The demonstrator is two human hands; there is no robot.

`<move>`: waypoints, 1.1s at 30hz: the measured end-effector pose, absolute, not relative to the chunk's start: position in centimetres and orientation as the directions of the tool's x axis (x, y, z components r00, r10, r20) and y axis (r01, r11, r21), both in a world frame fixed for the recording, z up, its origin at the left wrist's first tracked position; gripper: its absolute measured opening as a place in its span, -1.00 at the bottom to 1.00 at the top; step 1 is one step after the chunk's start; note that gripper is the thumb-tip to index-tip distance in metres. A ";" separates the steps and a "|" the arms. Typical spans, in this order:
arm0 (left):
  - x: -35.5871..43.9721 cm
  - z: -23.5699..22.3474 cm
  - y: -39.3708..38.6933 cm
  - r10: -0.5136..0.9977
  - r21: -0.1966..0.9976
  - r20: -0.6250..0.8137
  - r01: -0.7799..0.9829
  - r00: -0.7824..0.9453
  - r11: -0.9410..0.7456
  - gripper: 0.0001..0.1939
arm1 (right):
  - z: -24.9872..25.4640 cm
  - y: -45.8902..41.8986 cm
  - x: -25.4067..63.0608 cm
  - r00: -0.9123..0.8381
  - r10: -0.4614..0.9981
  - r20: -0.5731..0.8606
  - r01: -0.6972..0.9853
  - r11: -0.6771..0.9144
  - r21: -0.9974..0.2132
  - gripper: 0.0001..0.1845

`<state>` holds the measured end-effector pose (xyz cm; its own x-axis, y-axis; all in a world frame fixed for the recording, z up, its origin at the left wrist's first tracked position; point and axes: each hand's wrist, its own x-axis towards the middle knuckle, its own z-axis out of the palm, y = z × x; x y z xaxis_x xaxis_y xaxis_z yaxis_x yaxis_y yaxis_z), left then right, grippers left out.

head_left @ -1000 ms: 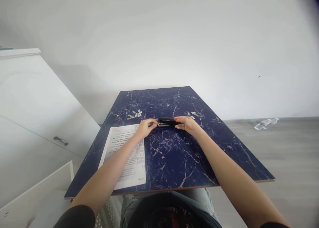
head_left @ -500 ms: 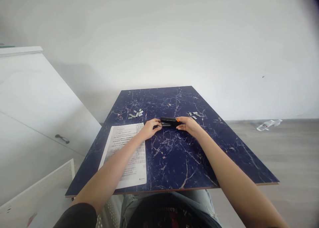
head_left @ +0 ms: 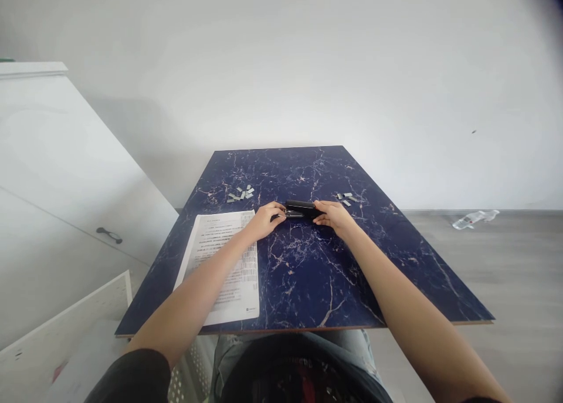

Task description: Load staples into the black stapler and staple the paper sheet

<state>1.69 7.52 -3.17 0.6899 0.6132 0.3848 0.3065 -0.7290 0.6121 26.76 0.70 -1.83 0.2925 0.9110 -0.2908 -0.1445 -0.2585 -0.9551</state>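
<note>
A black stapler is held between my two hands just over the middle of the table. Its top arm stands slightly apart from the base, and a metal strip shows in the gap. My left hand pinches the stapler's left end with thumb and fingers. Around its right end, my right hand is closed. Under my left forearm lies a printed sheet of paper. Several small staple strips lie loose beyond my left hand, and another small group of staple strips is beyond my right hand.
The dark blue marbled table ends at a pale wall. On the left stands a white cabinet with a dark handle. A clear plastic wrapper lies on the grey floor at the right.
The camera view has shifted slightly. Both hands keep hold of the stapler in nearly the same place, and the orange spot near my right fingers is now covered.
</note>
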 end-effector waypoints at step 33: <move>1.4 -2.4 6.9 0.622 0.643 0.360 0.298 0.695 -0.705 -0.87 | -2.5 1.2 26.6 0.363 0.905 -0.223 -0.047 -0.222 -0.974 -0.84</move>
